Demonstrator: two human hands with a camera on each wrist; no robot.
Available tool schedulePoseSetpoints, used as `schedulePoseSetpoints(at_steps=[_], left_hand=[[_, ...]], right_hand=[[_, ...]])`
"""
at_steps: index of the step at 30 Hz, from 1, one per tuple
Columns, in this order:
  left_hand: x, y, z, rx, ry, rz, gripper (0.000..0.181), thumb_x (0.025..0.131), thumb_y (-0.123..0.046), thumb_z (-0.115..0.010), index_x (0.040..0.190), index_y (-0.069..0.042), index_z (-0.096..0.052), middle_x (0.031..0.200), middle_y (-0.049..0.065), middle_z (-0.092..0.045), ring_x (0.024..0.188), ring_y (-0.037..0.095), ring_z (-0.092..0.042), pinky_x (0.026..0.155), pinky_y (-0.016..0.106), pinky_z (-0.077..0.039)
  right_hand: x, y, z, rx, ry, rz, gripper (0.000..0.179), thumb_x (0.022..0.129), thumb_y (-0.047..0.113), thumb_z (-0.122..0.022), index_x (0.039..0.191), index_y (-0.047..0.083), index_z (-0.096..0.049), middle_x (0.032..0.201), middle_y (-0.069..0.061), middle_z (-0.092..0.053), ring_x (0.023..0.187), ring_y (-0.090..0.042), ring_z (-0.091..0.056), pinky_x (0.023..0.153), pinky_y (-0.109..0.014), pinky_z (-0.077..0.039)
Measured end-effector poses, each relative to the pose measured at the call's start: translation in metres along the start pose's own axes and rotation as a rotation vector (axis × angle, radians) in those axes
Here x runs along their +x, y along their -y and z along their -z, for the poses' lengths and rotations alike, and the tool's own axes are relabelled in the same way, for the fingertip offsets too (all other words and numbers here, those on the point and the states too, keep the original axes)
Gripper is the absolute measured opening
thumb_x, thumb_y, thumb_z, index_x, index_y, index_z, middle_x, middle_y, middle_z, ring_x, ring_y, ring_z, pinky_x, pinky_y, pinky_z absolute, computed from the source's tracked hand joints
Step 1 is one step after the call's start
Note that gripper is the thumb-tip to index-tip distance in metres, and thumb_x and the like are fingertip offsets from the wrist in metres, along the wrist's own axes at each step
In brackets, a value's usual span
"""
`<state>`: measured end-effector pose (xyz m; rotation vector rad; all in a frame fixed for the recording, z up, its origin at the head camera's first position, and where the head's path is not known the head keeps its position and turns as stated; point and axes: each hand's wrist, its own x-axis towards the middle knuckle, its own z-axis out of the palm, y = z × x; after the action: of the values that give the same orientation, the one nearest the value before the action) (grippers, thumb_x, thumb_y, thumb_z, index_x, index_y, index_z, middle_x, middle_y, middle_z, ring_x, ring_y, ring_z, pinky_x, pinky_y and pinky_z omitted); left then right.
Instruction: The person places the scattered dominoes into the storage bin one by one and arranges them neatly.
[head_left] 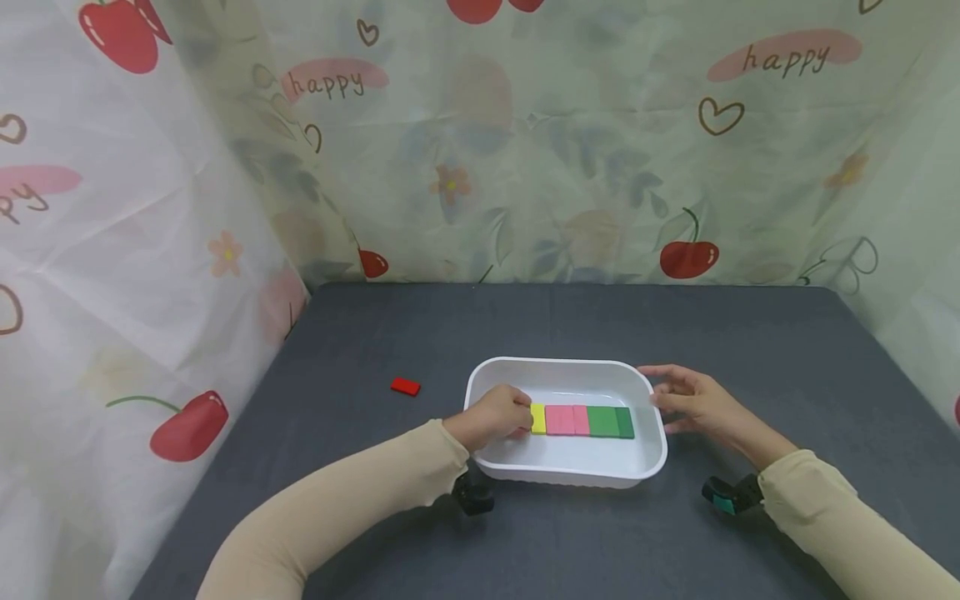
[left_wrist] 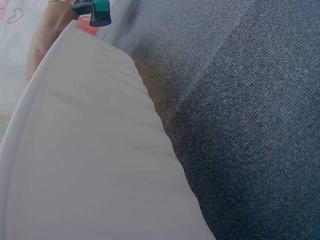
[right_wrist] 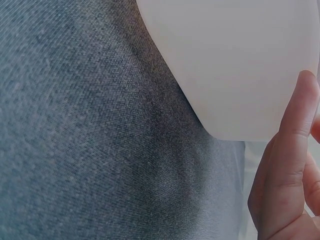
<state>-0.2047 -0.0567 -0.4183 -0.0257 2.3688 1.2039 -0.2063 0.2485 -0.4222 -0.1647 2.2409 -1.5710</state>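
Observation:
In the head view, a white tray (head_left: 570,465) holds a row of flat tiles: a yellow tile (head_left: 538,419), pink tiles (head_left: 559,421) and green tiles (head_left: 603,422). My left hand (head_left: 495,415) reaches over the tray's left side with bent fingers, its fingertips at the yellow end of the row. A reddish patch shows beneath those fingers; whether they pinch a tile I cannot tell. My right hand (head_left: 693,403) is at the right rim, its fingers stretched out. In the right wrist view, one straight finger (right_wrist: 295,130) lies along the tray's outer wall.
A single red tile (head_left: 406,387) lies on the dark cloth-covered table (head_left: 360,333), left of the tray. Patterned curtains (head_left: 525,150) hang behind and at both sides. Each wrist carries a small black camera (head_left: 474,493).

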Motion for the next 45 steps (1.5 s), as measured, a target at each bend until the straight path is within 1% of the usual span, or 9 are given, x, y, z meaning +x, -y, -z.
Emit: schedulePoseSetpoints(at_steps=[6,14,21,30,37,39,41,43,45], left_hand=[[0.001,0.001,-0.001,-0.006,0.001,0.003,0.039,0.085,-0.001,-0.063,0.124,0.005,-0.061,0.108,0.013,-0.064,0.074,0.018,-0.059,0.07,0.028,-0.048],[0.0,0.0,-0.001,-0.016,0.004,0.003,0.039,0.085,-0.001,-0.064,0.123,0.005,-0.061,0.107,0.013,-0.064,0.074,0.019,-0.06,0.072,0.028,-0.049],[-0.001,-0.001,0.0,-0.011,0.004,0.012,0.039,0.085,-0.001,-0.065,0.123,0.005,-0.061,0.107,0.013,-0.065,0.078,0.02,-0.061,0.077,0.031,-0.051],[-0.003,-0.002,0.001,-0.006,0.007,0.008,0.039,0.085,-0.001,-0.065,0.123,0.005,-0.061,0.106,0.012,-0.065,0.076,0.019,-0.06,0.075,0.03,-0.05],[-0.001,-0.001,0.002,-0.008,0.009,0.014,0.042,0.085,-0.002,-0.065,0.126,0.004,-0.06,0.108,0.013,-0.065,0.079,0.019,-0.06,0.079,0.032,-0.051],[-0.002,-0.003,0.006,-0.018,0.014,0.011,0.044,0.085,-0.004,-0.065,0.129,0.004,-0.058,0.112,0.014,-0.063,0.084,0.02,-0.063,0.084,0.034,-0.052],[-0.006,-0.008,0.014,-0.062,0.024,-0.001,0.047,0.087,-0.005,-0.064,0.133,0.002,-0.055,0.115,0.014,-0.062,0.091,0.02,-0.064,0.088,0.036,-0.052],[-0.015,-0.017,0.027,-0.131,0.032,-0.023,0.049,0.089,-0.006,-0.064,0.136,-0.001,-0.052,0.12,0.015,-0.06,0.101,0.023,-0.064,0.094,0.039,-0.051],[-0.025,-0.026,0.044,-0.208,0.043,-0.067,0.05,0.091,-0.006,-0.063,0.139,-0.003,-0.049,0.126,0.016,-0.058,0.11,0.025,-0.062,0.097,0.04,-0.049]], right_hand=[[-0.001,0.001,-0.001,0.002,-0.003,0.002,0.064,0.093,0.022,-0.065,0.146,0.001,-0.035,0.102,-0.007,-0.062,0.09,-0.013,-0.062,0.074,-0.037,-0.058],[-0.001,-0.001,0.0,0.006,0.001,0.012,0.064,0.093,0.021,-0.065,0.146,0.001,-0.034,0.101,-0.007,-0.062,0.089,-0.012,-0.063,0.073,-0.038,-0.058],[-0.001,-0.001,0.0,0.007,0.002,0.019,0.064,0.093,0.021,-0.065,0.145,0.001,-0.035,0.102,-0.008,-0.062,0.09,-0.013,-0.063,0.073,-0.038,-0.058],[0.0,0.0,0.0,0.005,0.0,0.011,0.064,0.093,0.021,-0.065,0.145,0.001,-0.035,0.102,-0.008,-0.061,0.09,-0.013,-0.062,0.073,-0.037,-0.058],[0.0,0.0,-0.001,-0.006,-0.004,0.009,0.064,0.093,0.021,-0.065,0.145,0.001,-0.035,0.104,-0.011,-0.062,0.092,-0.015,-0.062,0.074,-0.039,-0.058],[0.0,0.0,-0.001,-0.004,-0.001,0.008,0.064,0.093,0.021,-0.065,0.145,0.001,-0.035,0.105,-0.011,-0.062,0.092,-0.015,-0.062,0.074,-0.039,-0.058],[0.0,0.0,-0.001,-0.001,0.002,0.004,0.064,0.093,0.022,-0.065,0.145,0.002,-0.035,0.105,-0.011,-0.062,0.093,-0.015,-0.062,0.074,-0.039,-0.058],[0.0,0.001,-0.001,0.0,0.002,0.003,0.064,0.093,0.022,-0.065,0.146,0.002,-0.035,0.105,-0.01,-0.062,0.093,-0.015,-0.062,0.074,-0.039,-0.058],[0.0,0.002,0.0,-0.003,-0.001,0.0,0.064,0.093,0.023,-0.065,0.146,0.002,-0.035,0.105,-0.009,-0.062,0.093,-0.015,-0.062,0.074,-0.038,-0.058]])
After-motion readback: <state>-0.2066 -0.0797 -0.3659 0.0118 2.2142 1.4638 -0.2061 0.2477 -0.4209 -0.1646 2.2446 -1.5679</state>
